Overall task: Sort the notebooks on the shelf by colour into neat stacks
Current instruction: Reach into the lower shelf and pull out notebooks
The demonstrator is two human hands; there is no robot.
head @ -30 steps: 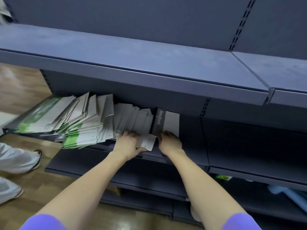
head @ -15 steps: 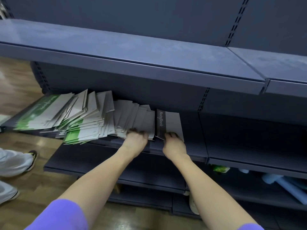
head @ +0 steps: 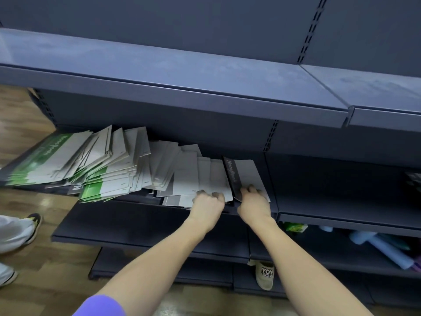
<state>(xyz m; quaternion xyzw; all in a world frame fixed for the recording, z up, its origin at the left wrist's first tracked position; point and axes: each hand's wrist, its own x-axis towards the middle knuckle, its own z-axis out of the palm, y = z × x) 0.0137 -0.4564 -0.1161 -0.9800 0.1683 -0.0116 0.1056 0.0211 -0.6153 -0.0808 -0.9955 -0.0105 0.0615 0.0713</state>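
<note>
Left hand: my left hand (head: 208,202) has its fingers curled over the near edges of the grey notebooks (head: 200,176) at the right end of the spread, gripping them so they can be squared or pulled together.
Right hand: my right hand (head: 252,200) sits just right of the left one, fingers bent onto the near edge of the dark-spined notebook (head: 245,176); I judge I am holding it apart from the fan as a first, separate piece.
Notebooks: they lie on the middle shelf (head: 341,207), fanned and overlapping from far left to centre; nothing is stacked neatly yet.
Green ones: the green notebooks (head: 93,190) are mixed through the left part of the heap, some overhanging the shelf's near edge, so they look liable to slide off if I tug the pile.
Free room: the shelf to the right of my hands shows bare dark metal, a likely place for a stack.
Progress: early, by my judgement; the colours lie mixed.
Around: an upper shelf (head: 182,71) overhangs the work, and a person's legs (head: 13,231) stand at the far left on the wooden floor (head: 45,281).
</note>
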